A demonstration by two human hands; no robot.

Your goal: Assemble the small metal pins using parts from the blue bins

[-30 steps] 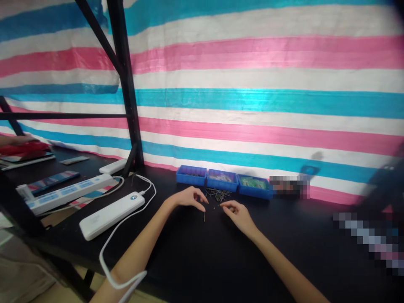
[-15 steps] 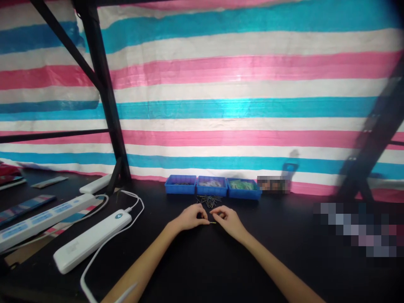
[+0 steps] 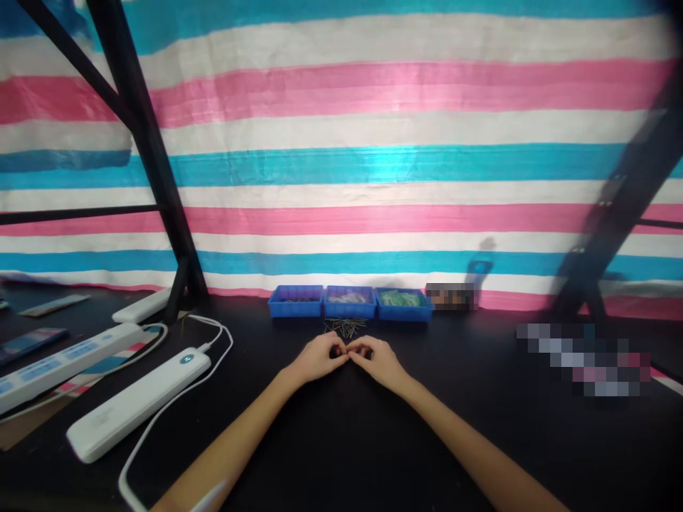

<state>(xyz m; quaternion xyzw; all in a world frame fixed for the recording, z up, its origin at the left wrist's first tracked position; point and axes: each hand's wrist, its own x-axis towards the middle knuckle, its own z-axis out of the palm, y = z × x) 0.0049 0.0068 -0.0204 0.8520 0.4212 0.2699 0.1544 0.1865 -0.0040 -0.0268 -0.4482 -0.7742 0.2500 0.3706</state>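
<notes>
My left hand (image 3: 319,357) and my right hand (image 3: 380,361) meet at the fingertips above the black table. Both are closed in a pinch, thumbs and forefingers nearly touching. Whatever lies between the fingertips is too small and too covered to make out. Just beyond them is a loose pile of thin metal rods (image 3: 346,328), pointing in several directions. Behind the pile stand three blue bins in a row: the left bin (image 3: 296,310) has dark contents, the middle bin (image 3: 349,311) pale ones, and the right bin (image 3: 404,313) green and white ones.
On the left lie a white power bank (image 3: 139,405) with a white cable (image 3: 176,395), a white power strip (image 3: 69,361) and a phone (image 3: 32,344). A black frame post (image 3: 154,163) rises there. A striped sheet (image 3: 395,167) hangs behind the table (image 3: 341,448). Blurred-out items lie at right.
My right hand has closed in against my left fingertips. The thin yellowish piece seen at the left fingertips before is now hidden. The whole view has shifted slightly.
</notes>
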